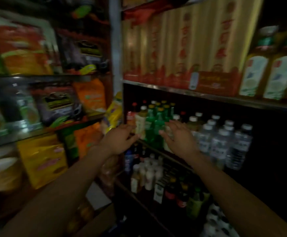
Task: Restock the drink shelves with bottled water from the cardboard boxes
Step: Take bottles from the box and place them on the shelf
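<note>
Both bare hands reach toward the middle drink shelf [158, 152], a dark board with a pale front edge, and neither holds anything. The left hand [122, 140] has its fingers loosely spread and slightly bent, its fingertips just beside a pale yellow-labelled bottle with a white cap [141, 121] standing near the shelf's left end. The right hand [178, 135] is also spread, palm turned toward the left hand, in front of a cluster of green glass bottles with yellow caps [154, 120] that stand between the two hands; whether either hand touches a bottle cannot be told through the blur. The clear plastic water bottles with white caps [225, 142] stand upright in rows on the same shelf, toward its right end, to the right of the right hand. On the shelf above stand tall gold and red cartons [182, 48] and amber bottles with white labels [266, 72]. The shelf below carries small white bottles [149, 173] and dark ones. To the left, a separate rack holds blurred orange and yellow snack bags [41, 159].
</note>
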`<state>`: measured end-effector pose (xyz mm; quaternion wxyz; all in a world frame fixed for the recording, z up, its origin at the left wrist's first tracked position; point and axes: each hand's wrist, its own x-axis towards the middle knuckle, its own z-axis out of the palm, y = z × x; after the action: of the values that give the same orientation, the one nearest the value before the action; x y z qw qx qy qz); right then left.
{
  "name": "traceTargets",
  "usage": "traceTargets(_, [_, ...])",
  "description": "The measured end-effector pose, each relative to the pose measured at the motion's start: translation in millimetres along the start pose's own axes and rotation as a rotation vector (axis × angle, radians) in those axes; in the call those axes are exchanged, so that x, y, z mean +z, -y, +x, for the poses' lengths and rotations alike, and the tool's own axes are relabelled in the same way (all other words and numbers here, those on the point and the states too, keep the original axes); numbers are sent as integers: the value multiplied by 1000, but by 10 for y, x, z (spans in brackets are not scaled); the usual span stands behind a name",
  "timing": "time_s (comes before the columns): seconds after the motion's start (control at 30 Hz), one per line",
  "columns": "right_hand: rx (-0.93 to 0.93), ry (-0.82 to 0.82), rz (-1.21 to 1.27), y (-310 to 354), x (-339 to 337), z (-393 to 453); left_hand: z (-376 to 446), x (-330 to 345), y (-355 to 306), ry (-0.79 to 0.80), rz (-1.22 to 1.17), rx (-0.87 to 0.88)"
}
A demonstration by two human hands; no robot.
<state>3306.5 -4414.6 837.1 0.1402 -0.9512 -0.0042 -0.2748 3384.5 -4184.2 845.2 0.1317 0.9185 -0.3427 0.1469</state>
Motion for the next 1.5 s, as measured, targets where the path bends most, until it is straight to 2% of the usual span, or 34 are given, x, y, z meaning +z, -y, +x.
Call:
traceTargets(0.17, [-159, 112, 106, 1368, 678, -188, -1501, -278, 955, -33, 57, -237])
traceTargets(0.33, [-299, 258, 233, 2752, 1353, -665, -3120, -603, 1745, 47, 189, -510])
traceTargets(0.43, [-350, 344, 324, 3479, 1741, -1070, -4041, -730, 2036, 57, 172, -618])
traceTargets(0.57, [-361, 550, 382, 4278, 2219, -1616, -5091, -723, 2276, 26, 124, -774])
traceTargets(0.67, [-388, 638, 415, 4731, 2602, -1965, -5692, -631, 2440, -5, 48, -962])
traceTargets(0.77, [-411, 753, 437, 5056, 2934, -2224, -6147, -415, 2662, -8, -26, -1115])
traceTargets(0.87, [-357, 858, 507, 5269, 3245, -2410, -6424, -172, 2847, 1, -145, -1280])
traceTargets(0.97, [-269, 990, 564, 5473, 3851, -2594, -6661, 205, 3230, 3, -288, -1430])
traceTargets(1.13, [-92, 1207, 509, 5590, 4901, -2933, -7014, 1011, 3932, 11, -549, -1643])
traceTargets(1.3, [44, 1269, 442, 5542, 5689, -3315, -7298, 1950, 4376, 107, -724, -1765])
traceTargets(1.4, [189, 1307, 463, 5469, 6068, -3513, -7450, 2501, 4512, 191, -799, -1814])
traceTargets(1.5, [306, 1332, 452, 5405, 6430, -3727, -7567, 3010, 4645, 306, -853, -1797])
